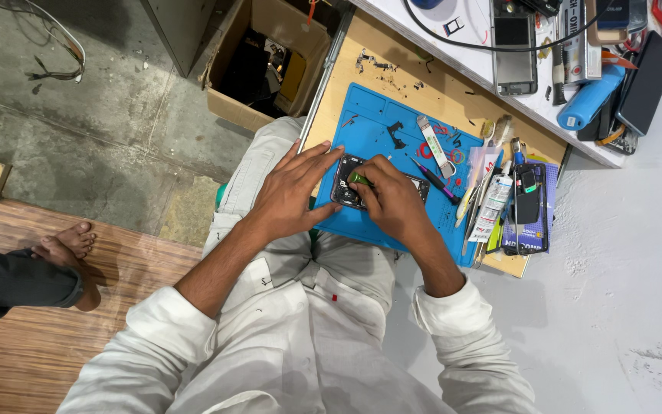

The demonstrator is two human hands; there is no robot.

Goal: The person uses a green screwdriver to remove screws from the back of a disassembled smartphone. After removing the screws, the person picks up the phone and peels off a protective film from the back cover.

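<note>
On the blue work mat (377, 123), near its middle, the right hand (392, 203) is closed around a small green-handled tool (358, 179), its tip pressed down onto an opened phone (346, 184). That phone lies flat on the mat with its long axis running across, from the left hand toward the right; its right end (421, 186) peeks out past the right hand's knuckles. The tool handle lies roughly along that same axis, pointing toward the left hand.

Just left of the phone, the left hand (289, 195) is spread wide and flat, fingers fanned, with the fingertips touching the phone's near-left edge and pinning it to the mat. Both hands touch the phone; the right one covers more of it.

Beyond the phone on the mat lie a slim white and grey tool (435, 146), a purple-handled screwdriver (430, 178) and small red rings (453, 156). Right of the mat, a cluster of tubes and tweezers (488, 199) sits beside a second dark phone (528, 198) on a purple pad.

Far from the mat, at the bench's (423, 84) left end, an open cardboard box (266, 65) stands on the floor; it holds dark parts I cannot make out. Well left of the mat, another person's bare feet (70, 249) rest on a wooden floor.
</note>
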